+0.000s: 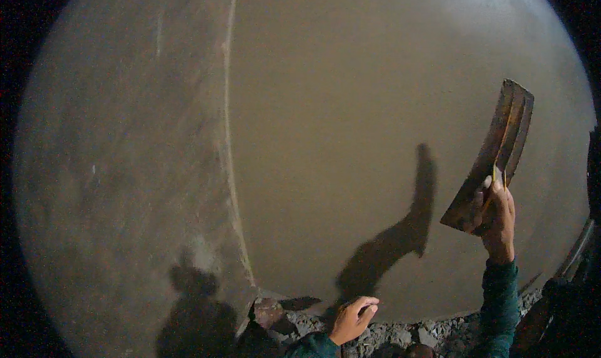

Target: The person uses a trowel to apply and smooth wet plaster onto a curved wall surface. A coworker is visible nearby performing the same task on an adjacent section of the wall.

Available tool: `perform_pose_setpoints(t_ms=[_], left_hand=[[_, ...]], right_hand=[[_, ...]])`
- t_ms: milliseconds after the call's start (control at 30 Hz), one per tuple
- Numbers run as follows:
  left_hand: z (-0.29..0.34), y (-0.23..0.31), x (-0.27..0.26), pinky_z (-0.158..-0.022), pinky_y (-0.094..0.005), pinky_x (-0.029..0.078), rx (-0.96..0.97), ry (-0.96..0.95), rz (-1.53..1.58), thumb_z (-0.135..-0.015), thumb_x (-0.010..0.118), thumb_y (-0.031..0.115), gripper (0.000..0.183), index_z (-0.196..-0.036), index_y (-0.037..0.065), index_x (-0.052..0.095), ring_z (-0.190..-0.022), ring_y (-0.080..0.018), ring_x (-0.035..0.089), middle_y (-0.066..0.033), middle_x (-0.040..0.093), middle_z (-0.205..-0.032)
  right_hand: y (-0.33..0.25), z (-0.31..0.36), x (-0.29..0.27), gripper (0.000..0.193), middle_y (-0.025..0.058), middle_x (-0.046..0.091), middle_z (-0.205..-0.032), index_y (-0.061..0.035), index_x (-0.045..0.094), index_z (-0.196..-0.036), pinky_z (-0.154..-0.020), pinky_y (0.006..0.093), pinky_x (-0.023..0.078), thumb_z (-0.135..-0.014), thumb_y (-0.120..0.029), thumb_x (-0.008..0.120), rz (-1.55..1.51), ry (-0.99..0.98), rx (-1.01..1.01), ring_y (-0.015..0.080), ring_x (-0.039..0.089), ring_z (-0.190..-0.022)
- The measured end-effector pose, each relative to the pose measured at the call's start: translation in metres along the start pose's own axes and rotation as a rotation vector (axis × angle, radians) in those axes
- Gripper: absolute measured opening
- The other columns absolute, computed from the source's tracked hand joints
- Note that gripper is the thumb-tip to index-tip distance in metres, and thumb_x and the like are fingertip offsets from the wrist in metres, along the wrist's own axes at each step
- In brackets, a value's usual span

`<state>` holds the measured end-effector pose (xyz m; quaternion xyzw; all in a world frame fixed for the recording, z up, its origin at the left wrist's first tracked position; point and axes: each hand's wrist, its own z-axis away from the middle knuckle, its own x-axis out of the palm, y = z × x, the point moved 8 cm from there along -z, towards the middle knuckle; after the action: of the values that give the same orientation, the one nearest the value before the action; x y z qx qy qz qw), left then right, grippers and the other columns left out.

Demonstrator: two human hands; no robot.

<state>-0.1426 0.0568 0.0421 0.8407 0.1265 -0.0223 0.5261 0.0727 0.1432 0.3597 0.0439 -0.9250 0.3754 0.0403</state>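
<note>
In my right hand [499, 223] is a long, dark, rust-stained plastering float [514, 129]. My fingers are wrapped round its handle near the lower end. The float is tilted, its upper end leaning right, with its ribbed back facing me. It stands off the smooth, damp-looking grey-brown plastered wall [325, 139], and the shadow of arm and float falls on the wall to their left. Low down, close to the wall's foot, my left hand [355, 319] has its fingers curled in, and nothing shows in them.
A pale raised line [229, 126] runs down the wall, dividing the smooth part from a rougher, darker wall surface [125, 139] on the left. Broken stones and rubble [432, 336] lie along the wall's foot. Dark, indistinct shapes stand at the lower right.
</note>
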Motion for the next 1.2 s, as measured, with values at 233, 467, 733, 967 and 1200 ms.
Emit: perform_pose_setpoints(t_ms=[233, 467, 733, 967, 1200], left_hand=[[0.021, 0.038, -0.019, -0.087, -0.0365, 0.052, 0.009, 0.094, 0.054, -0.1, 0.058, 0.021, 0.025, -0.116, 0.002, 0.064, -0.101, -0.0277, 0.068, -0.0162, 0.07, -0.11], [-0.002, 0.044, -0.053, -0.071, -0.0307, 0.051, -0.119, 0.391, 0.073, -0.1, 0.06, 0.022, 0.025, -0.114, 0.002, 0.063, -0.082, -0.0161, 0.066, -0.0103, 0.067, -0.094], [0.002, 0.037, -0.042, -0.068, -0.0295, 0.051, -0.081, 0.648, 0.31, -0.103, 0.054, 0.025, 0.032, -0.126, 0.003, 0.046, -0.077, -0.0124, 0.057, -0.0073, 0.053, -0.107], [0.009, 0.013, -0.013, -0.086, -0.0385, 0.047, -0.043, 0.898, -0.2, -0.097, 0.048, 0.007, 0.023, -0.119, -0.002, 0.049, -0.097, -0.0253, 0.054, -0.016, 0.048, -0.116], [0.001, -0.044, 0.012, -0.106, -0.0445, 0.037, -0.211, 0.874, -0.196, -0.088, 0.049, -0.004, 0.029, -0.117, -0.007, 0.049, -0.124, -0.0366, 0.042, -0.0259, 0.041, -0.131]], right_hand=[[0.008, 0.036, 0.073, 0.026, -0.0054, 0.055, -0.081, -0.0122, 0.058, -0.101, -0.056, 0.0236, 0.04, -0.102, -0.038, 0.055, -0.097, -0.296, 0.117, 0.005, 0.05, -0.068], [0.051, 0.057, 0.108, 0.032, -0.003, 0.053, -0.071, -0.0098, 0.058, -0.104, -0.046, 0.0216, 0.037, -0.101, -0.042, 0.055, 0.062, -0.19, 0.156, 0.004, 0.049, -0.058], [0.083, 0.095, 0.154, 0.025, -0.0056, 0.055, -0.077, -0.0091, 0.06, -0.101, -0.053, 0.0243, 0.04, -0.099, -0.034, 0.061, -0.055, -0.418, 0.334, 0.0051, 0.052, -0.065], [0.134, 0.121, 0.196, 0.026, -0.0032, 0.056, -0.074, -0.0053, 0.06, -0.095, -0.06, 0.0283, 0.042, -0.1, -0.031, 0.06, -0.168, -0.557, 0.258, 0.008, 0.05, -0.069], [0.157, 0.121, 0.224, 0.026, 0.001, 0.057, -0.072, -0.0034, 0.059, -0.091, -0.061, 0.0335, 0.045, -0.099, -0.028, 0.059, -0.227, -0.453, 0.134, 0.013, 0.051, -0.067]])
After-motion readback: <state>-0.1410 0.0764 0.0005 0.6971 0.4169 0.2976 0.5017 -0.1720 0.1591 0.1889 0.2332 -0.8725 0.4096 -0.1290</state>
